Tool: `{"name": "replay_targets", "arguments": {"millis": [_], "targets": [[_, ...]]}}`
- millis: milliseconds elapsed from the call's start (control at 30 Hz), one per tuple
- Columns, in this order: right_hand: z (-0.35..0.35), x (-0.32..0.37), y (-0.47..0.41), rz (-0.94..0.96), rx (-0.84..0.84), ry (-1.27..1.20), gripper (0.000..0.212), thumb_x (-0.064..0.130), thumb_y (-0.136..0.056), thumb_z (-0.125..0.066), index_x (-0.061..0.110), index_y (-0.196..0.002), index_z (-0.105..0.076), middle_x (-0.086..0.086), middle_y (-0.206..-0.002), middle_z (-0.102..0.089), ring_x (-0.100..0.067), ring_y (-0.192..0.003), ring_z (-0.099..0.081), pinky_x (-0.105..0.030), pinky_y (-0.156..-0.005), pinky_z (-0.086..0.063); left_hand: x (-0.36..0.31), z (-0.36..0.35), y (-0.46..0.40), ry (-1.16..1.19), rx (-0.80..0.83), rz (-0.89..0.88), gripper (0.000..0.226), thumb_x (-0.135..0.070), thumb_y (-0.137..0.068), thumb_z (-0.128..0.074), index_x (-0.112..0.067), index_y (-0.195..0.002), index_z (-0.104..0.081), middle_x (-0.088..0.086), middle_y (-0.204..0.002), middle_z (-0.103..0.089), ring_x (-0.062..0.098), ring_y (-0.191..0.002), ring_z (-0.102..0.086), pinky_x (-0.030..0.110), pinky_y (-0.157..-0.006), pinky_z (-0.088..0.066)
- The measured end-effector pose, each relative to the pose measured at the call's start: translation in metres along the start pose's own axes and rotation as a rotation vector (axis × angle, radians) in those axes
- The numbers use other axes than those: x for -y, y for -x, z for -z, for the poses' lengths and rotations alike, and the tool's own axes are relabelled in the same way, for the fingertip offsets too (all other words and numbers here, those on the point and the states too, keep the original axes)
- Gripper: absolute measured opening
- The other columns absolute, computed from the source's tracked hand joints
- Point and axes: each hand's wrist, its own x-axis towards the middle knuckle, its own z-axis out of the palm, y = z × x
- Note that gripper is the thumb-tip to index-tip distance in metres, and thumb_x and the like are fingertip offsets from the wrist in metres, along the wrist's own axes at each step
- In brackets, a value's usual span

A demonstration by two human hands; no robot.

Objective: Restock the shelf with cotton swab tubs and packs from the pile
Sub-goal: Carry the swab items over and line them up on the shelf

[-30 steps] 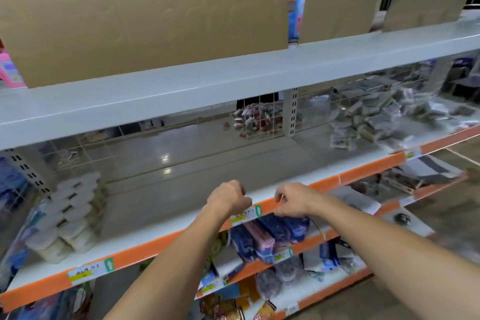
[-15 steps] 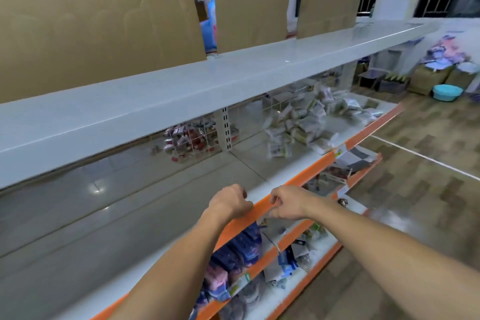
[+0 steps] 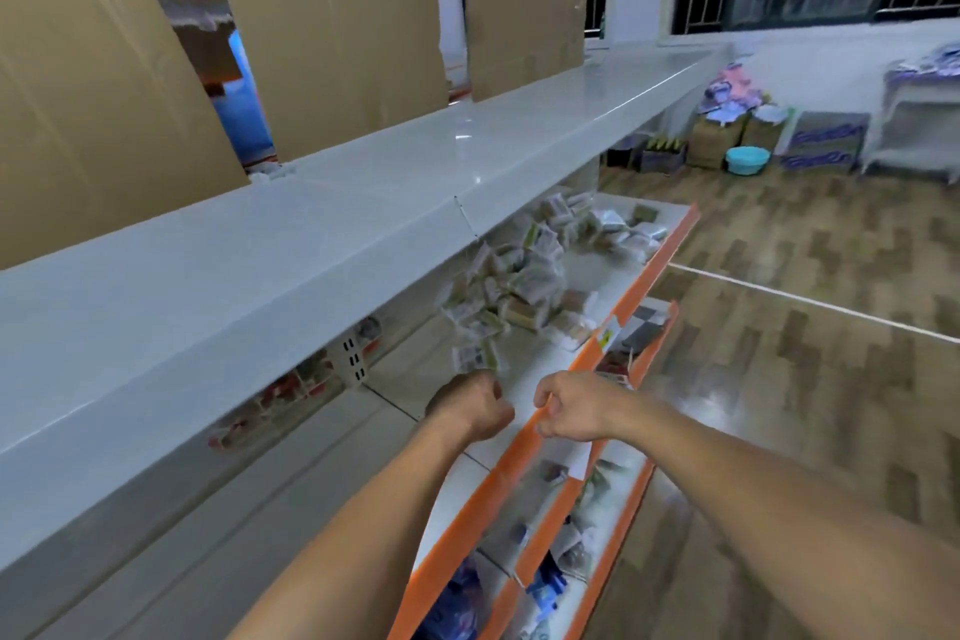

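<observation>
While both hands sit at the orange front edge [image 3: 524, 452] of the middle shelf [image 3: 540, 374] at lower centre of the frame, neither carries stock. The left hand [image 3: 470, 408] is curled into a loose fist over the shelf surface, empty as far as can be seen. The right hand [image 3: 571, 405] is curled with fingers pinched narrow at the orange strip; whether it grips the strip or merely touches it cannot be told.

The pile of cotton swab packs [image 3: 530, 276] lies loose and jumbled on the same shelf, right of centre, well apart from both hands. Tubs cannot be made out in it; blur prevents certainty. A grey top shelf [image 3: 311, 244] overhangs the pile, with cardboard sheets [image 3: 332, 16] standing along it in the upper left.

Judgement: the restocking grasp is not yet begun. Risks noted:
- Packs near the orange lip may slide off to the wooden floor [image 3: 805, 327] if the heap is raked carelessly.
- A hasty reach may knock the hand against the overhanging shelf.
- Pulling at the strip may dislodge the price labels [image 3: 608, 333].
</observation>
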Motion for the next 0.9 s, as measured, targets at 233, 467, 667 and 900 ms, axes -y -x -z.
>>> {"name": "replay_targets", "arguments": {"millis": [233, 467, 667, 900], "targets": [[0.024, -0.052, -0.018, -0.080, 0.000, -0.038, 0.020, 0.035, -0.082, -0.068, 0.018, -0.091, -0.061, -0.002, -0.086, -0.061, -0.023, -0.086, -0.062, -0.036, -0.074, -0.051, -0.045, -0.007, -0.056, 0.031, 0.041, -0.064, 0.023, -0.031, -0.087, -0.059, -0.012, -0.099, -0.066, 0.011, -0.114, -0.069, 0.026, -0.105, -0.065, 0.032, -0.087, -0.052], [0.076, -0.114, -0.042, -0.090, -0.002, -0.004, 0.028, 0.026, -0.082, -0.063, 0.008, -0.103, -0.068, -0.015, -0.106, -0.071, -0.030, -0.095, -0.068, -0.033, -0.070, -0.054, -0.109, -0.012, -0.121, 0.097, 0.022, -0.082, 0.040, -0.046, -0.092, -0.058, -0.013, -0.115, -0.066, 0.011, -0.121, -0.068, 0.026, -0.112, -0.063, 0.028, -0.085, -0.048], [0.124, -0.173, -0.073, -0.047, -0.003, 0.004, 0.027, 0.025, -0.084, -0.064, 0.006, -0.104, -0.067, -0.017, -0.101, -0.071, -0.031, -0.093, -0.069, -0.034, -0.071, -0.052, -0.156, -0.021, -0.170, 0.116, -0.028, 0.011, 0.041, -0.047, -0.091, -0.054, -0.018, -0.120, -0.062, 0.008, -0.128, -0.064, 0.025, -0.118, -0.060, 0.030, -0.094, -0.046], [0.155, -0.202, -0.115, 0.064, 0.015, 0.046, 0.018, 0.026, -0.086, -0.064, 0.021, -0.103, -0.066, 0.000, -0.105, -0.066, -0.019, -0.095, -0.064, -0.034, -0.076, -0.054, -0.162, -0.021, -0.195, 0.195, -0.109, 0.206, 0.037, -0.032, -0.087, -0.055, -0.014, -0.119, -0.062, 0.014, -0.120, -0.066, 0.030, -0.110, -0.063, 0.033, -0.090, -0.052]]}}
